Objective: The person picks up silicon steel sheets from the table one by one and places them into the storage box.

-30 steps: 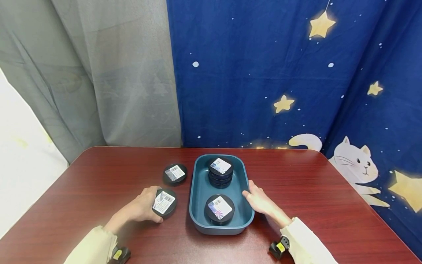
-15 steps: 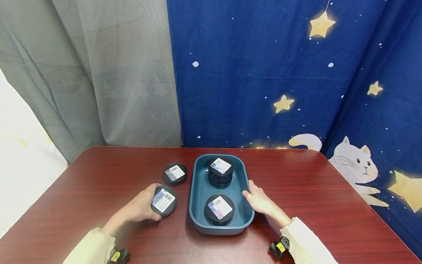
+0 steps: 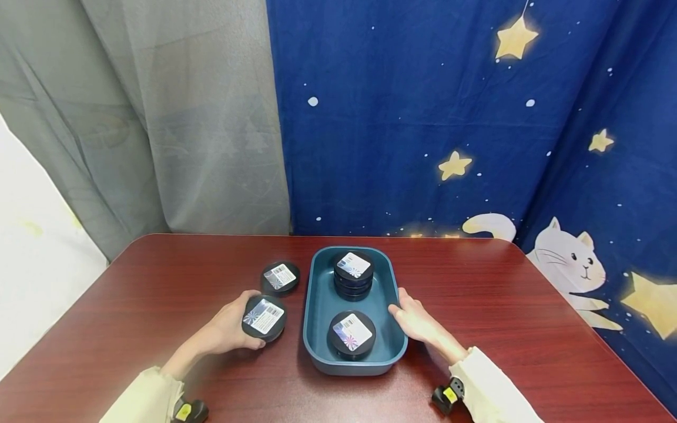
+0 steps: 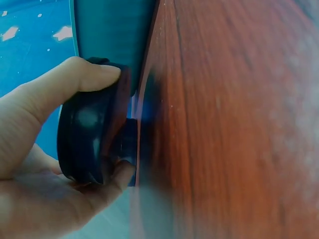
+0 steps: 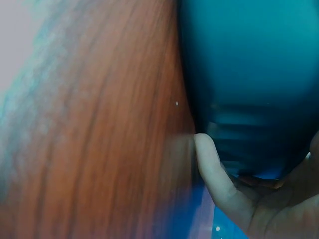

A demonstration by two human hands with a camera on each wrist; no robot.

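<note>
My left hand [image 3: 228,328] grips a round, flat black tub [image 3: 264,318] by its side, its white-and-blue barcode label facing up. In the left wrist view this tub [image 4: 87,134] is tilted off the wooden surface, thumb on one side and fingers on the other. A second black tub [image 3: 280,278] lies on the table just beyond it. My right hand [image 3: 418,322] holds the right wall of a blue rectangular bin [image 3: 321,305], thumb over the rim. Inside the bin, a stack of black tubs [image 3: 354,276] stands at the far end and a labelled tub [image 3: 351,335] at the near end.
The reddish-brown wooden table [image 3: 492,294] extends to both sides of the bin. Behind its far edge hang a grey curtain [image 3: 211,129] and a blue curtain [image 3: 381,117] with stars and a white cat. Each wrist carries a small black camera [image 3: 448,396].
The tub in my left hand has shifted slightly, moving a little away from me and toward the bin. My right hand, the bin and the other tubs stay where they were.
</note>
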